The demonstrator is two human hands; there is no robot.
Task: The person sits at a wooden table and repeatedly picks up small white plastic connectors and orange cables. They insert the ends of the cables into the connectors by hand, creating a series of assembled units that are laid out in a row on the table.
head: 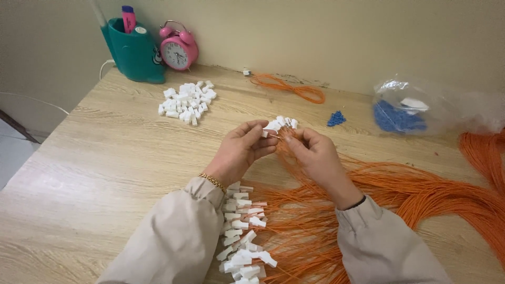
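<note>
Left hand [243,149] pinched a small white connector [265,133] at its fingertips, above the middle of the wooden table [94,173]. Right hand [314,152] gripped thin orange wires [294,158] just beside it, fingers closed on them, a cluster of white connectors [281,123] sitting above both hands. Wires fanned right into a big orange bundle [447,194]. Finished connectors [243,231] lay between the sleeves. Loose white connector pile [187,101], teal pen holder [134,51], pink alarm clock [179,50], bag of blue parts [402,113] sat farther back.
</note>
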